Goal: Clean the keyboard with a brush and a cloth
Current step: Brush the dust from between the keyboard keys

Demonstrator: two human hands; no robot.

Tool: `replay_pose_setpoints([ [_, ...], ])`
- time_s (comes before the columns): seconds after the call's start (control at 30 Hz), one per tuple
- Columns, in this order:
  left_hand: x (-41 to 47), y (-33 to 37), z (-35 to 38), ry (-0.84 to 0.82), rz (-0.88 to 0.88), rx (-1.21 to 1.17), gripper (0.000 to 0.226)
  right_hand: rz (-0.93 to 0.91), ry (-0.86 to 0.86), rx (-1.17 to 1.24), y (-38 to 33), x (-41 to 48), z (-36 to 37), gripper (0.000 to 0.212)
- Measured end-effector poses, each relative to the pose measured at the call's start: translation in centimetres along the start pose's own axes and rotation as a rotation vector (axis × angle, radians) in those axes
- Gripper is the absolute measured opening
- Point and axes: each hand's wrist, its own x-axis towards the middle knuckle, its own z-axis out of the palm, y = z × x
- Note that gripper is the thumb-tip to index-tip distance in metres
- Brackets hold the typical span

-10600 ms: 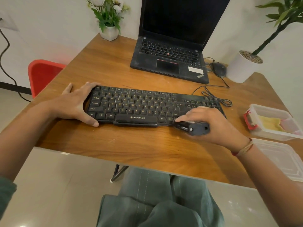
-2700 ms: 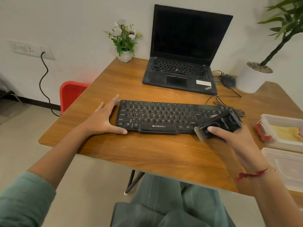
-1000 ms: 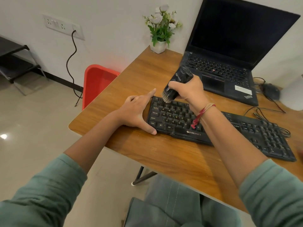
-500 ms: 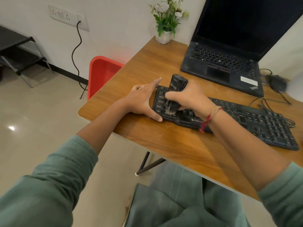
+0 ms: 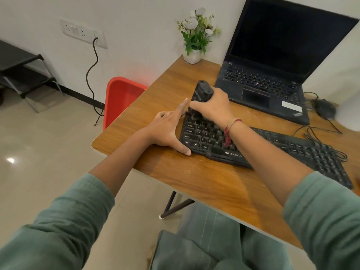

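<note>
Brushing step: right hand (image 5: 212, 109) grips brush (image 5: 201, 92) on keys just beside flat left hand (image 5: 165, 129) bracing keyboard (image 5: 272, 145); next, sweep away from it.

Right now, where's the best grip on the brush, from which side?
Low on its black handle, just above the bristles, from the right. The brush stands near upright, bristles on the left keys of the keyboard; the right hand wraps it there, and the left hand blocks the other side.
</note>
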Motion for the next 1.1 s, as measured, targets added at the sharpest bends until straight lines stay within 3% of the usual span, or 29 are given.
replay_pose_setpoints([
  [0.17,0.2,-0.1,0.1,0.021,0.008,0.049,0.139,-0.160,-0.361,-0.018,-1.1,-2.8,0.4,0.019],
  [0.23,0.3,-0.3,0.3,0.009,0.037,0.060,0.146,-0.187,-0.547,-0.013,-1.1,-3.4,-0.7,0.019],
  [0.3,0.3,-0.4,0.3,0.007,0.039,0.033,0.153,-0.156,-0.606,0.049,-0.8,-2.9,-2.1,0.024],
  [0.4,0.2,-0.3,0.1,0.005,0.010,-0.023,0.154,-0.149,-0.258,0.015,-0.3,-0.6,-2.9,0.016],
  [0.47,0.1,0.0,-0.1,-0.014,0.005,-0.019,0.154,-0.169,-0.070,-0.102,-0.1,0.0,-2.3,0.029],
  [0.57,0.1,-0.1,0.0,0.004,-0.006,-0.018,0.153,-0.234,-0.167,-0.092,0.2,-2.1,-1.0,0.029],
  [0.67,0.2,-0.3,0.0,0.000,0.017,-0.018,0.154,-0.280,-0.389,0.030,0.6,-5.3,-1.0,0.019],
  [0.73,0.2,-0.4,0.0,-0.020,0.025,-0.023,0.152,-0.282,-0.487,0.113,1.0,-7.3,-2.0,0.031],
  [0.83,0.1,-0.3,0.0,-0.030,0.011,-0.027,0.152,-0.153,-0.475,0.317,2.1,-9.1,-4.9,0.025],
  [0.93,-0.2,0.1,-0.1,-0.018,-0.010,-0.028,0.152,0.084,-0.233,0.651,3.8,-10.1,-8.2,0.025],
  [1.03,-0.5,0.8,-0.2,-0.007,0.004,-0.007,0.149,0.292,0.056,0.828,6.0,-10.8,-10.0,0.019],
  [1.1,-0.9,1.1,-0.1,0.016,0.008,0.016,0.147,0.418,0.130,0.935,6.9,-11.3,-9.8,0.010],
])
